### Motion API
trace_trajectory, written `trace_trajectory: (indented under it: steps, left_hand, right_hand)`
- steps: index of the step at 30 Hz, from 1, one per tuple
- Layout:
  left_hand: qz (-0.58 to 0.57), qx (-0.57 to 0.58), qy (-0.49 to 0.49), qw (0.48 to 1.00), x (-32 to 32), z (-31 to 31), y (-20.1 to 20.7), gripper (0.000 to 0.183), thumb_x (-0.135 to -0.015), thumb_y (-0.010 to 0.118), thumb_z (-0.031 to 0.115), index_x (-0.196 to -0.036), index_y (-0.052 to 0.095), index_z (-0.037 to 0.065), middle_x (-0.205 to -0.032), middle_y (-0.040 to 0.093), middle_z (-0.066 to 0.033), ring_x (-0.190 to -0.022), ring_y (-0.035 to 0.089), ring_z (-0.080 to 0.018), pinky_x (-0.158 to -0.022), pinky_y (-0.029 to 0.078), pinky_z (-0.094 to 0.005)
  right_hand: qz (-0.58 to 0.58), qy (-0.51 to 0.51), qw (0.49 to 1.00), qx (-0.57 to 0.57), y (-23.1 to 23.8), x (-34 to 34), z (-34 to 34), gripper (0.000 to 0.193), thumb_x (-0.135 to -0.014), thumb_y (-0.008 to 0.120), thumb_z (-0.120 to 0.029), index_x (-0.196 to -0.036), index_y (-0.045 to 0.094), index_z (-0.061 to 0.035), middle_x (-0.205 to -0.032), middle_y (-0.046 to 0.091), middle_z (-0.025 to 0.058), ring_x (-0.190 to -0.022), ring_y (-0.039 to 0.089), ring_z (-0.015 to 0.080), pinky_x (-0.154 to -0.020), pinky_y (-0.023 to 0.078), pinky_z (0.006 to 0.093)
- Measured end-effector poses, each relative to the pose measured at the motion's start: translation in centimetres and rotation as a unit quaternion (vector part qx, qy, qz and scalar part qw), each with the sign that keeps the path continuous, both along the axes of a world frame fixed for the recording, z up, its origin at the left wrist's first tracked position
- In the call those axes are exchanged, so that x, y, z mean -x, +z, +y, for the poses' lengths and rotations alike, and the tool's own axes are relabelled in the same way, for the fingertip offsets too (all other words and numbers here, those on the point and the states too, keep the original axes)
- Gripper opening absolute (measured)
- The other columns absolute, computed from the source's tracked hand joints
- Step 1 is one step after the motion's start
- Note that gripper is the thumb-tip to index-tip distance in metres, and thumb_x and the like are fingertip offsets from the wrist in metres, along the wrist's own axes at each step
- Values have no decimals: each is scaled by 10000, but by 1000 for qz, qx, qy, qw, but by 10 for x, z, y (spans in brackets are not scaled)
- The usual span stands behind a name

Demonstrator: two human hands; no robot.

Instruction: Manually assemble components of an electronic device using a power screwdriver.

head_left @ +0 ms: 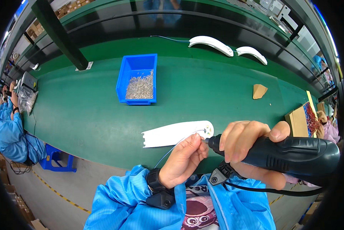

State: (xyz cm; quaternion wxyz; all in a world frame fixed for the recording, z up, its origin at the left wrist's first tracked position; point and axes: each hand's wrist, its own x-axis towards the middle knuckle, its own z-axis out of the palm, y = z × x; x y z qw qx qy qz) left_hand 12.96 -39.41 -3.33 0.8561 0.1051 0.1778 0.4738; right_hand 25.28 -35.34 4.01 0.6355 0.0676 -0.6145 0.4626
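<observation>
My right hand (252, 145) is wrapped round a black electric screwdriver (290, 153), its tip turned to the left. Thumb and fingers of my left hand (185, 159) are pinched together right at the driver's bit (205, 140); whatever sits between them is too small or hidden to make out. Just beyond them a curved white plastic part (175, 134) lies on the green table, with small brass-coloured spots at its rounded right end. From that end a thin blue cable (164, 156) runs down past my left hand.
A blue bin (137, 61) of small metal screws (140, 87) stands beyond the white part. Two white curved pieces (210, 43) (252, 53) rest at the back. A brown cardboard scrap (259, 91) and a carton of wires (300, 120) are at right. A co-worker (11, 130) sits at left near a blue stool (57, 158).
</observation>
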Motion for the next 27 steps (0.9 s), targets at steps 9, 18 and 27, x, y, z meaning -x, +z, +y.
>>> trace_trajectory:
  steps: [9,18,27]
  left_hand:
    - [-25,-2,0,1000,-2,-1,-1,232,-918,435,292,-880,514,77,-760,523,0,-701,477,-93,-680,405,-227]
    - [3,-39,-96,995,9,-15,-22,250,-898,478,266,-942,578,41,-850,595,-43,-757,552,-118,-696,437,-243]
    - [663,-586,125,449,94,35,12,172,-627,699,118,-795,667,99,-798,621,11,-663,563,-151,-632,395,-297]
  right_hand:
    - [5,1,1000,-15,-1,3,0,733,-695,674,-462,-1159,333,-11,-768,547,165,-646,528,219,-621,445,336]
    - [-37,-58,997,23,-7,1,8,780,-753,511,-613,-1293,251,-115,-704,514,86,-549,504,186,-555,421,327]
    - [-75,-166,968,175,-46,11,15,754,-743,408,-690,-1160,310,-70,-561,454,37,-431,450,128,-421,406,260]
